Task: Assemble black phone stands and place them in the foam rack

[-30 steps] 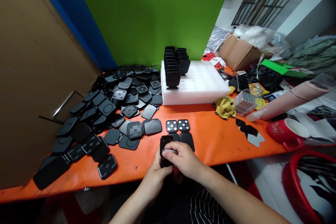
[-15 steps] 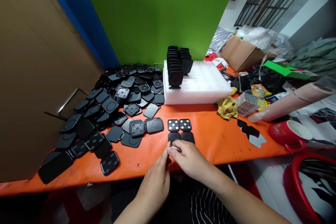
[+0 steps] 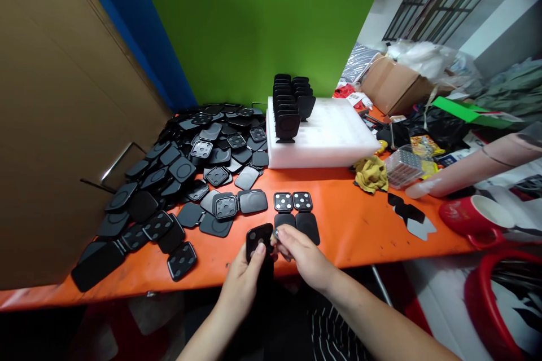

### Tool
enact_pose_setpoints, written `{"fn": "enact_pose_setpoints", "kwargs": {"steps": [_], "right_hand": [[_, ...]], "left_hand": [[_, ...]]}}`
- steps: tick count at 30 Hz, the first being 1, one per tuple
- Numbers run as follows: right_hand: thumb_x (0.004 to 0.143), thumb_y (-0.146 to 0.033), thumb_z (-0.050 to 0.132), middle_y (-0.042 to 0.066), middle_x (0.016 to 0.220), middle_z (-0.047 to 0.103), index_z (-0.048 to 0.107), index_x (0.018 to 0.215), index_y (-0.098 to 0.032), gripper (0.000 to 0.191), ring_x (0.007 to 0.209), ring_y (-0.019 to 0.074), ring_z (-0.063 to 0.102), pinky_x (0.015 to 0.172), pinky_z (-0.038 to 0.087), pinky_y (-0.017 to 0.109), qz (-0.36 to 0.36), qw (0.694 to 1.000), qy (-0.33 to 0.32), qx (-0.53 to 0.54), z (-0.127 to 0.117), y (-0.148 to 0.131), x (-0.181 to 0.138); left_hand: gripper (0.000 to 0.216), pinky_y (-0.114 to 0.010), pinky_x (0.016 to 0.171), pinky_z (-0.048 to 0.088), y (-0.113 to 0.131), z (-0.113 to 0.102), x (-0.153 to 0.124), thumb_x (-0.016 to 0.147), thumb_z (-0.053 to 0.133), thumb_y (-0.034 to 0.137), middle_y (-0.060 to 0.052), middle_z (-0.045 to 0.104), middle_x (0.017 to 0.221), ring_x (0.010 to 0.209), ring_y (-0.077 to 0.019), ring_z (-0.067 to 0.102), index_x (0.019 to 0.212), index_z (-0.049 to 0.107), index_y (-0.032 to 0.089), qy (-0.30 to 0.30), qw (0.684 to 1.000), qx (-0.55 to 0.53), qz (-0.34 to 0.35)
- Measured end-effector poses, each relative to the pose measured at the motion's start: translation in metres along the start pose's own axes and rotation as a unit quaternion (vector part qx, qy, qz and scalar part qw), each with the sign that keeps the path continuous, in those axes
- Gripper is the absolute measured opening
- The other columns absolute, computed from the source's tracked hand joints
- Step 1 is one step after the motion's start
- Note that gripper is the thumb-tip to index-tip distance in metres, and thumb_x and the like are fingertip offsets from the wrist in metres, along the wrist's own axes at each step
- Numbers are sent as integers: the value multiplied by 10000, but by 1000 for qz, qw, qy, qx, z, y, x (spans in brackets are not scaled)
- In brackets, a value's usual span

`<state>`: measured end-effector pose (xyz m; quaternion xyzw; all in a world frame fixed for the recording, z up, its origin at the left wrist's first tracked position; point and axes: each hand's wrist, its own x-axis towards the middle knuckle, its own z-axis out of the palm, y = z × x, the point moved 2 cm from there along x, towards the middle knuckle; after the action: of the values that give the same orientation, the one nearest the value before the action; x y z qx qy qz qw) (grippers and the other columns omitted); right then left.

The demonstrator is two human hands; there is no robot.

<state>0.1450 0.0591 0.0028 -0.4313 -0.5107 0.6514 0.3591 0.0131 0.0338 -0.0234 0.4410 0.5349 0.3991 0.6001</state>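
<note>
Bench point(image 3: 334, 220), one, orange-covered, runs across in front of you. Your left hand point(image 3: 242, 275) is closed around one black plate point(image 3: 259, 233) above the near side, thumb laid across its face; dark round dots show on it, some hidden by the thumb, so their full number cannot be told. Your right hand point(image 3: 308, 256) is just to the right of it, fingers curled, tips pinched together on one small silvery piece point(image 3: 276, 232). Whether that touches the plate is unclear.

Just beyond your hands, two open stands point(image 3: 302, 201) lie side by side. Each has one far half with five white dots and one plain black half nearer you.

To your left spreads one pile point(image 3: 182, 170) of black stands, dozens, overlapped too much to count. At the back, one white foam block point(image 3: 322, 157) carries two rows of upright stands point(image 3: 288, 125), packed too closely to count. To the right are one yellow cloth point(image 3: 371, 174), one clear box point(image 3: 403, 167) of silvery bits, one pale roll point(image 3: 472, 163) and one red mug point(image 3: 461, 214). Farther back sits one carton point(image 3: 383, 83).
</note>
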Motion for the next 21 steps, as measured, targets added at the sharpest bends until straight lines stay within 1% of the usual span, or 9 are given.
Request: {"fn": "enact_pose_setpoints", "kwargs": {"steps": [3,6,9,11,14,16,18,19,21], "right_hand": [[873,-462,373,-16,667,431,498,734,-172,345,632,106,404,604,353,234,-2,998,10,-66,0,-3,-3],[863,-477,386,-10,688,444,500,729,-172,352,650,109,407,583,336,228,31,997,20,-69,1,1,-9],[834,-508,425,-40,611,359,446,694,-175,362,535,79,314,487,261,204,111,991,-6,70,3,10,-15],[805,-505,482,-61,574,289,428,683,-173,357,494,65,223,460,197,195,153,971,-17,183,6,13,-18],[737,-441,601,-70,548,267,440,656,-166,329,490,61,201,465,185,192,168,940,8,297,11,12,-20],[703,-392,641,-70,532,281,438,626,-166,313,489,62,226,471,208,193,155,926,39,343,16,11,-19],[695,-362,650,-67,530,299,445,614,-165,295,491,64,246,477,231,195,136,919,62,364,19,9,-18],[705,-364,643,-67,528,299,458,621,-164,285,488,63,243,477,235,195,128,919,66,366,21,8,-17],[750,-407,597,-73,515,276,496,662,-161,280,474,61,221,472,235,194,121,924,54,359,22,6,-17]], "left_hand": [[331,-373,918,426,5,-7,-3,845,489,341,-76,623,1095,1033,-231,559,1116,570,169,16,994,85,62],[298,-356,936,416,9,-10,-10,853,471,275,-53,596,1147,1065,-215,539,1130,573,228,24,965,216,146],[354,-325,936,424,12,-11,-17,847,450,188,-19,581,1175,1082,-191,530,1179,536,275,-8,923,319,216],[428,-315,917,443,12,-11,-21,825,450,138,-6,574,1188,1075,-189,538,1221,496,294,-29,900,361,243],[519,-314,888,464,13,-10,-26,794,462,98,-3,571,1194,1050,-202,560,1266,441,314,-29,879,386,279],[543,-304,864,475,13,-9,-28,793,469,94,-9,585,1176,1009,-201,585,1283,414,322,-20,879,377,292],[511,-290,846,479,14,-8,-27,806,471,110,-15,600,1155,976,-195,602,1269,435,323,-19,894,346,285],[462,-287,839,480,15,-9,-24,817,471,131,-18,611,1138,965,-194,607,1240,473,315,-18,910,319,266],[323,-287,808,489,19,-12,-16,835,478,204,-33,648,1062,928,-198,618,1138,569,269,5,952,238,194]]}}
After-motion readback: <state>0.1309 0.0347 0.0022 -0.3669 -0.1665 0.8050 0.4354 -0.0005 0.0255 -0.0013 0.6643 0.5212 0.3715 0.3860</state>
